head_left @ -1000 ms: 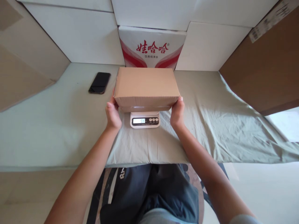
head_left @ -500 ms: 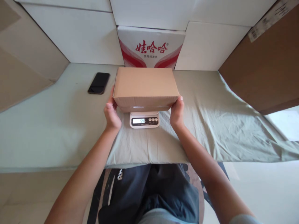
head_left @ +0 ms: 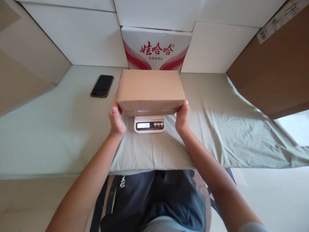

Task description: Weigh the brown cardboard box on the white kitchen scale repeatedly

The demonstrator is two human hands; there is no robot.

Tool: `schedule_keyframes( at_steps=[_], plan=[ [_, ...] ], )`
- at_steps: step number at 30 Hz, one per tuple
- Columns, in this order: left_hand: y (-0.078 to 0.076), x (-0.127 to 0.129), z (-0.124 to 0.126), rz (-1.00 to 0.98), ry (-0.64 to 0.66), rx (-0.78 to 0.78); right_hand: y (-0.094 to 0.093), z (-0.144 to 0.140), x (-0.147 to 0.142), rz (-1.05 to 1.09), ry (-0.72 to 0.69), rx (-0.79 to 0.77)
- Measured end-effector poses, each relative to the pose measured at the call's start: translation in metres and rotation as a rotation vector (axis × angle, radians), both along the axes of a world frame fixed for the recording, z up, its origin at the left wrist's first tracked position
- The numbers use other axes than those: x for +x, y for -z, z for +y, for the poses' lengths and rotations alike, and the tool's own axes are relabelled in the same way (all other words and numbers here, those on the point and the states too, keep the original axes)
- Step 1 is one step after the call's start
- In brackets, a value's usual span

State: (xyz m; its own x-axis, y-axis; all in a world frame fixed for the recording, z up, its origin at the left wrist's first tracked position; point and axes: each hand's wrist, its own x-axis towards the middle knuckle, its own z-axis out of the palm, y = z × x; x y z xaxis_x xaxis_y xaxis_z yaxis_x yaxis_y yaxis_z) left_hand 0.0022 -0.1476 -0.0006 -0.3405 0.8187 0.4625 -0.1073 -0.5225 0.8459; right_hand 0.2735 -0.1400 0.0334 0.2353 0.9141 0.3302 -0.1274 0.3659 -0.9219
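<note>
The cardboard box (head_left: pixel 151 85) sits level in front of me, over the kitchen-style scale (head_left: pixel 149 124), its body hiding the weighing plate, so I cannot tell how much of it rests there and how much I bear. My left hand (head_left: pixel 117 119) is clamped on the box's left side near the front corner, thumb apart and the other fingers mostly out of sight along that side. My right hand (head_left: pixel 182 116) is clamped on the opposite side, fingertips at the front right corner, so the box is held between my two palms. Strips of clear tape shine on its front face. Just below, the scale's lit display shows what looks like a 5 and a 4, with three round buttons beside it.

Under everything lies a pale green cloth (head_left: pixel 60 135), wrinkled to my right. A dark phone (head_left: pixel 102 86) lies on it to the left of the box, apart from my hand. Behind stands a white carton (head_left: pixel 156 48) with red lettering, among plain white panels (head_left: pixel 96 38). A big brown carton (head_left: pixel 272 67) stands far right, a paler one (head_left: pixel 29 64) far left.
</note>
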Motion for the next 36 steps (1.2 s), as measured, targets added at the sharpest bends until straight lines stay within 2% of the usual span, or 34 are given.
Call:
schedule_keyframes(
  at_steps=[5, 9, 13, 17, 22, 27, 33, 36],
  plan=[
    [-0.003, 0.002, 0.0, -0.009, 0.006, -0.03, -0.001, 0.001, -0.001, -0.009, -0.013, -0.017],
    [0.002, 0.001, 0.002, -0.028, -0.015, -0.055, 0.001, -0.001, -0.002, -0.007, -0.016, 0.001],
    [0.01, 0.0, 0.005, -0.011, -0.049, 0.001, 0.008, -0.002, -0.003, 0.016, -0.005, 0.015],
    [0.011, -0.002, 0.006, 0.008, -0.027, 0.05, 0.013, 0.0, -0.003, 0.022, -0.012, 0.011],
    [0.007, -0.003, 0.007, -0.018, 0.008, 0.04, 0.008, -0.001, -0.002, 0.01, -0.031, 0.002],
    [0.001, -0.002, 0.012, -0.031, -0.004, 0.033, -0.002, -0.001, -0.003, 0.01, -0.065, 0.068],
    [-0.013, -0.003, 0.012, -0.059, 0.018, 0.072, -0.01, 0.0, -0.002, 0.0, -0.034, 0.096],
    [-0.024, -0.009, 0.01, -0.034, 0.073, 0.034, -0.018, 0.002, 0.0, -0.02, -0.058, 0.101]
  ],
)
